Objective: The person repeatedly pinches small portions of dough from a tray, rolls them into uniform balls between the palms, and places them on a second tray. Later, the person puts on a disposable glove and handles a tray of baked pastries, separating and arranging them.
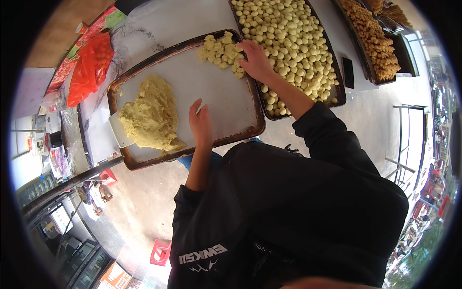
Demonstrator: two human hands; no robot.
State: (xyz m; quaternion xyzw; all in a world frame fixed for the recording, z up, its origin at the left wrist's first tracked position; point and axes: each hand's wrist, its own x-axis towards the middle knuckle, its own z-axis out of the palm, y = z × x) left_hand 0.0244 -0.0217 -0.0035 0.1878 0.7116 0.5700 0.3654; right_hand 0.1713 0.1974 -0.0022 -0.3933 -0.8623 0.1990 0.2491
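My left hand (201,124) hovers over the bare middle of a rust-edged baking tray (216,104), thumb and fingers apart, with nothing visible in it. To its left a big mound of yellowish dough (151,115) rests on the tray, partly over a white plastic scraper (121,132). My right hand (256,61) is at the right edge of a small heap of dough pieces (220,50) in the tray's far right corner. Its fingertips touch the heap, and its palm is hidden. Right beside it, a second tray (337,81) holds many rolled dough balls (288,43).
A black phone (348,73) lies right of the ball tray. Beyond it stands a tray of golden-brown clustered food (382,54). A red plastic bag (90,68) and a paper cup (82,28) are on the left. A red stool (160,252) stands on the floor behind me.
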